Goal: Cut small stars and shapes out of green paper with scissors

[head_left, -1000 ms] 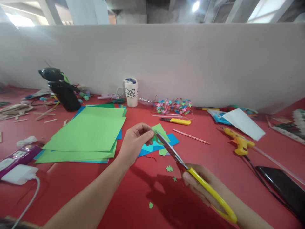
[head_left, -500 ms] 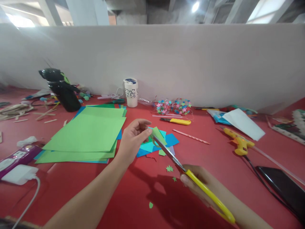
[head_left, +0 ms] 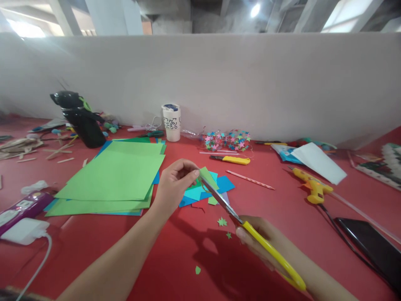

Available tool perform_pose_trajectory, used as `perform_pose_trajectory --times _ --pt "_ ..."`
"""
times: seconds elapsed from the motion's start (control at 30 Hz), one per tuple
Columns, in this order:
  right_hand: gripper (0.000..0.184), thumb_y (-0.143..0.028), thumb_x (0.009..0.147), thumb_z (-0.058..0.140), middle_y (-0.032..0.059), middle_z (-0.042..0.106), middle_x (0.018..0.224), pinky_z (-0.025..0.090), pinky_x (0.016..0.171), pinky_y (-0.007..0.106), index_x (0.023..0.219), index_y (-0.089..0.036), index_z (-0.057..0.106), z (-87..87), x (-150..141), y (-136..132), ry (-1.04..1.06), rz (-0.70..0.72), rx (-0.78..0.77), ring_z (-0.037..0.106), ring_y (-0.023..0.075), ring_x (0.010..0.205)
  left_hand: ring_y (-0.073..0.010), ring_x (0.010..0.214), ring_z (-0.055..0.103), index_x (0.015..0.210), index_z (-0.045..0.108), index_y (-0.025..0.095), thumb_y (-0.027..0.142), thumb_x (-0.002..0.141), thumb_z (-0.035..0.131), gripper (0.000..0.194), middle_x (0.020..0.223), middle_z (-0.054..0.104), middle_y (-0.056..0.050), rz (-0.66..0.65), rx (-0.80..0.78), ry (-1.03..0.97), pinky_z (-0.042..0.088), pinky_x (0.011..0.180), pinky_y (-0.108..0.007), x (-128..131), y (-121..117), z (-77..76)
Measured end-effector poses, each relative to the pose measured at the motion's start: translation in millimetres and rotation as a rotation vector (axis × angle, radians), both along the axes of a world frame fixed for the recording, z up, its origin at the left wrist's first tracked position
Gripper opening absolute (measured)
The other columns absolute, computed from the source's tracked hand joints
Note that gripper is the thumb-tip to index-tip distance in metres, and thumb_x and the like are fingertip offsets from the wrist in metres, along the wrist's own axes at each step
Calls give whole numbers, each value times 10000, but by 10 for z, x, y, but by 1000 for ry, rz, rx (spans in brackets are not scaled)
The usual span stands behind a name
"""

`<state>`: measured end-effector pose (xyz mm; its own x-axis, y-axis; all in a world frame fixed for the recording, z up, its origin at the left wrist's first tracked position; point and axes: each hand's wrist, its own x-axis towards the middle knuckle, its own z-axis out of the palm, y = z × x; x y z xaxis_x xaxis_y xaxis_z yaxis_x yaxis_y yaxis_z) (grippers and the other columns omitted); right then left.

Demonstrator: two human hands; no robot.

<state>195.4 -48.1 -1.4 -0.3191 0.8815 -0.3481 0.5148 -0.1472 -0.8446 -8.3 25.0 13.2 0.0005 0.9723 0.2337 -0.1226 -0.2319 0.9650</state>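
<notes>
Between the thumb and fingers of my left hand [head_left: 177, 184] is a small piece of green paper [head_left: 209, 177], pinched at its left edge. My right hand [head_left: 258, 238] is wrapped round the yellow handles of a pair of scissors [head_left: 219, 198]. The blades reach up and left to the paper by my left fingertips. Behind and below them lie blue and teal paper pieces [head_left: 224, 184]. Small green paper stars [head_left: 222, 222] and a green scrap [head_left: 198, 270] rest on the red table [head_left: 175, 259] under the scissors.
Left of my left hand lies a stack of green sheets [head_left: 115, 171]. A black bottle [head_left: 83, 119], white cup [head_left: 172, 123] and star garland [head_left: 227, 140] stand along the wall. A yellow cutter [head_left: 232, 159], striped pencil [head_left: 250, 179], glue gun [head_left: 313, 186] and phone [head_left: 369, 242] lie rightward.
Very little differs. The fingers of my left hand have curled slightly more round the paper's edge, and the view has shifted a touch. The scissors stay at the paper.
</notes>
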Motion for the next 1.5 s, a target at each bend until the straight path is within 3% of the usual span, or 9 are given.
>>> perform_pose_trajectory --times 0.57,1.03,1.27,1.4,1.5 --pt "605 -831 681 402 -117 291 433 248 344 185 620 -231 350 -41 24 -27 124 -37 22 239 54 346 -87 498 506 662 605 168 218 714 633 77 519 570 31 -102 -111 -109 380 506 -218 0 9 -61" --pt "637 -852 692 326 -97 327 486 287 379 202 654 -219 390 -8 43 -66 65 -14 78 303 63 363 -87 505 502 658 574 162 258 748 618 139 523 546 36 -45 -59 -5 398 526 -223 28 -31 -43" --pt "611 -843 699 347 -116 302 399 198 344 206 656 -233 367 -102 53 -2 82 20 56 223 53 320 -77 495 496 640 546 159 254 748 604 155 516 514 48 -20 -42 103 391 508 -208 32 -59 -13" --pt "637 -870 653 352 -116 309 425 271 346 191 645 -233 355 -121 34 -6 60 -42 67 277 56 332 -70 514 497 646 548 157 237 745 600 137 551 515 48 4 -5 130 393 516 -198 46 -78 11" --pt "612 -851 681 355 -116 317 409 264 341 189 652 -240 339 -129 37 -2 90 -9 61 288 63 322 -71 515 504 675 558 158 223 730 607 97 554 536 45 -27 -64 61 394 521 -198 62 -72 -5"
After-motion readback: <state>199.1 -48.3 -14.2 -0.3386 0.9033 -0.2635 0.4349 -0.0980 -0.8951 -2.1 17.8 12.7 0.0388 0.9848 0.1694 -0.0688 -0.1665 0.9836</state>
